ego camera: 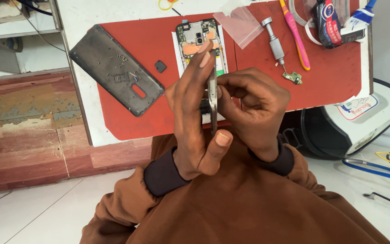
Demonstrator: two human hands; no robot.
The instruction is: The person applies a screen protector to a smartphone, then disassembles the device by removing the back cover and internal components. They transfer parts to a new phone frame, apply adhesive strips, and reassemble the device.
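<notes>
Left hand point(195, 113) clamped a thin grey metal phone frame point(212, 97) edge-on just below the opened phone body point(200, 43); right hand point(249, 106) pinched its edge. Risk, prob.: frame slipping onto that phone's exposed board, or bending under pinch pressure.

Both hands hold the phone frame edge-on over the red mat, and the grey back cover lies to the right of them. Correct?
Not quite. In the head view the grey back cover lies left of the hands, not right. The left hand and right hand do hold the phone frame edge-on over the red mat.
</notes>
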